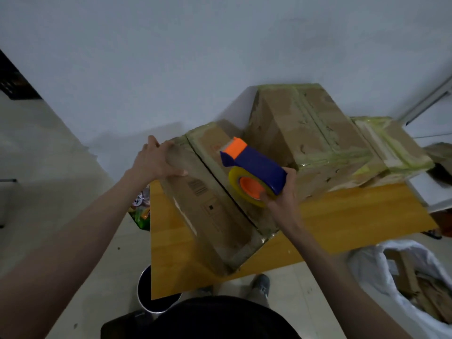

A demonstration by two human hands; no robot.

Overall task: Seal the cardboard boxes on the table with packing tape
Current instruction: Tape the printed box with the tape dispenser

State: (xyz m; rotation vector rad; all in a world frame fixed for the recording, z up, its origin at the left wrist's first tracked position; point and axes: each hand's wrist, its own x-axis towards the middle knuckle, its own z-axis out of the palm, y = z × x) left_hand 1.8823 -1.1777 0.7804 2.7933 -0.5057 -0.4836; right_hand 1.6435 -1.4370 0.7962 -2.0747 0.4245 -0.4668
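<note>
Reaching forward with both arms extended, the person works over a long brown cardboard box (215, 199) lying diagonally across the near left corner of the yellow wooden table (342, 226), its centre seam running between the two hands. The left hand (152, 162) rests on the box's far left top edge, fingers fairly straight and spread over the flap, thumb up along the corner. The right hand (281, 192) grips a blue and orange tape dispenser (254, 167) loaded with a yellowish roll of packing tape (247, 189), fingers curled round its rear, the orange nose pointing away just above the seam. Beyond it, toward the far right corner, lie two more brown cardboard boxes already banded with greenish tape, a tall one (305, 123) and a flatter one (391, 145).
</note>
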